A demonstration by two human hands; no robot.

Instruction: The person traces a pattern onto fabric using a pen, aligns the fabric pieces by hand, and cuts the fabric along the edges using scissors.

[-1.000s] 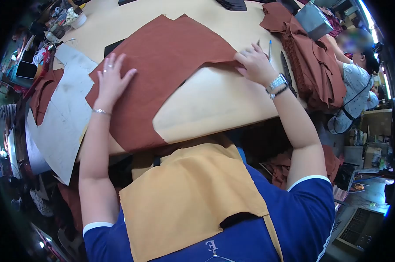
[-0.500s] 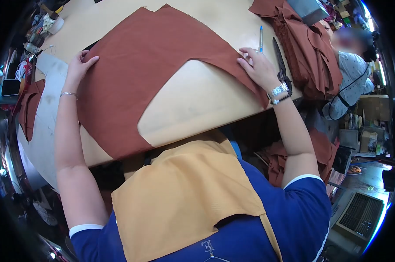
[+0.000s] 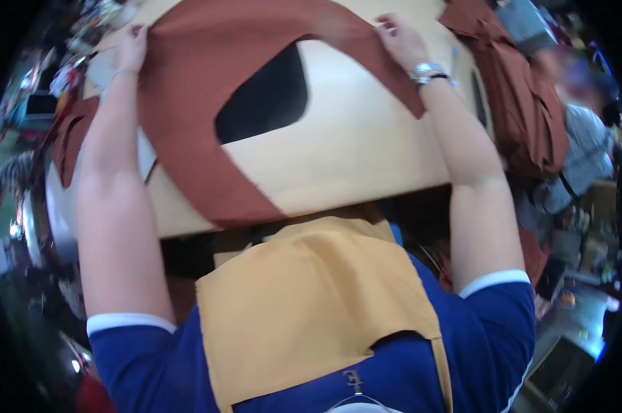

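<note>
A rust-brown fabric piece (image 3: pixel 190 96) with a curved cut-out spans the table in front of me. My left hand (image 3: pixel 131 49) pinches its far left edge, fingers closed. My right hand (image 3: pixel 400 43) is closed at its right edge, thumb and fingers bent around the cloth. The fabric's near end hangs toward the table's front edge, close to my apron. Through the cut-out shows a flat black shape (image 3: pixel 266 100) on the table, partly covered by the fabric. The image is slightly blurred.
A stack of rust-brown fabric (image 3: pixel 521 103) lies at the right, with dark scissors (image 3: pixel 479 96) and a blue pen (image 3: pixel 455 63) beside it. Another person's sleeve (image 3: pixel 586 151) is beyond. More brown cloth (image 3: pixel 75 134) is at the left. The table's front edge (image 3: pixel 366 204) runs before me.
Both hands have moved away from me toward the far side, drawing the fabric along. The black shape now shows through the cut-out.
</note>
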